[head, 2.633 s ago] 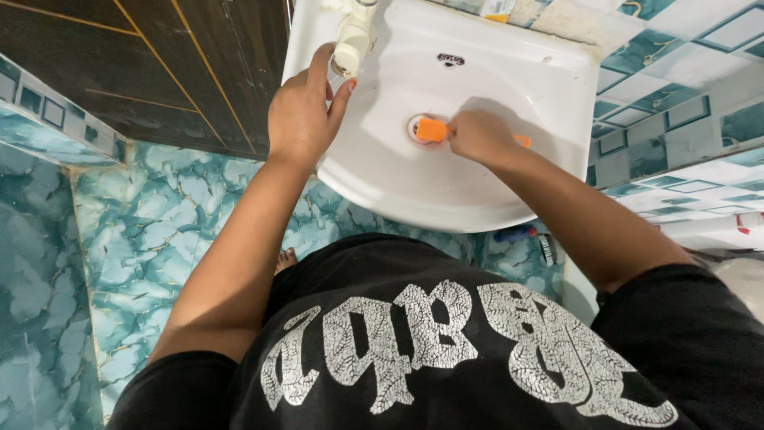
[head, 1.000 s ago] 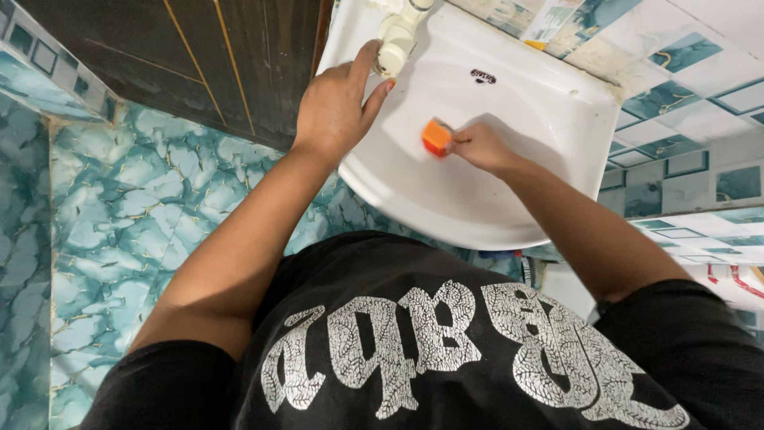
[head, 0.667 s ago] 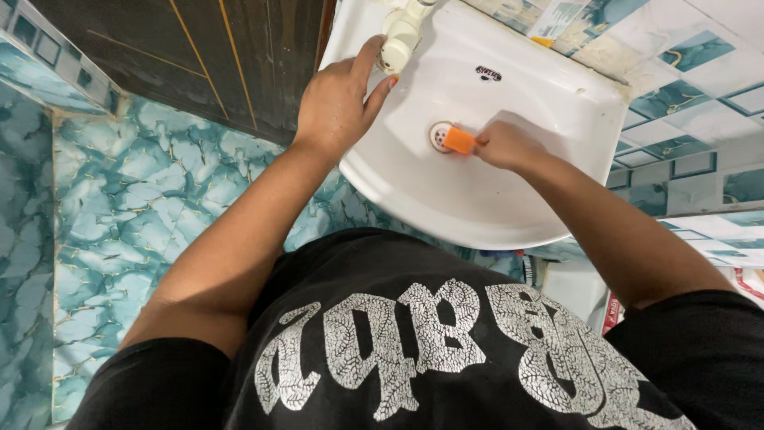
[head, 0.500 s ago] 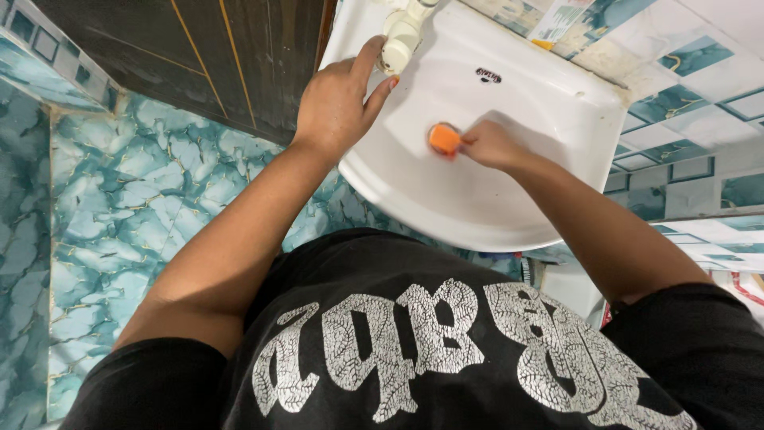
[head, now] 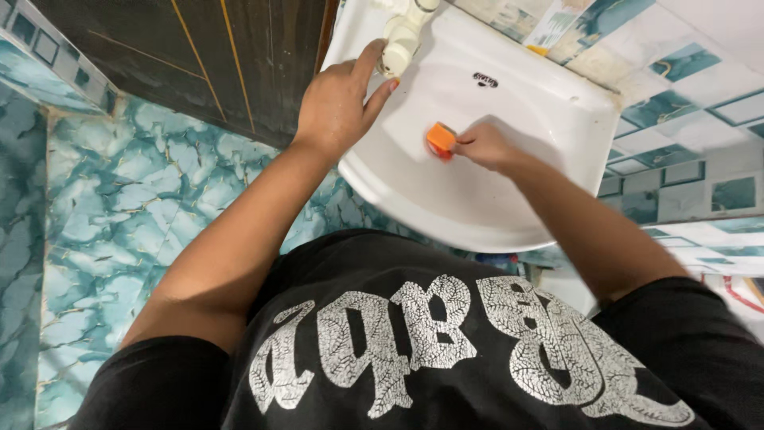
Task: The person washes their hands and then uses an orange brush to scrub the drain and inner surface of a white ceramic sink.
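I'm getting a bright, evenly lit view from overhead. The white sink (head: 509,191) is glaring softly, and the right hand (head: 485,147) is casting a faint shadow on it. The dark door (head: 199,56) is staying dim. Edges are bending slightly; focus is holding sharp.

Glossy white ceramic basin (head: 549,119), orange plastic brush (head: 439,138), glossy marbled teal floor tiles (head: 135,199).

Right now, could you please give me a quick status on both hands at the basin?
Left hand on cream tap. Right hand gripping small orange scrubber, pressed in white ceramic basin. Nothing in the way.
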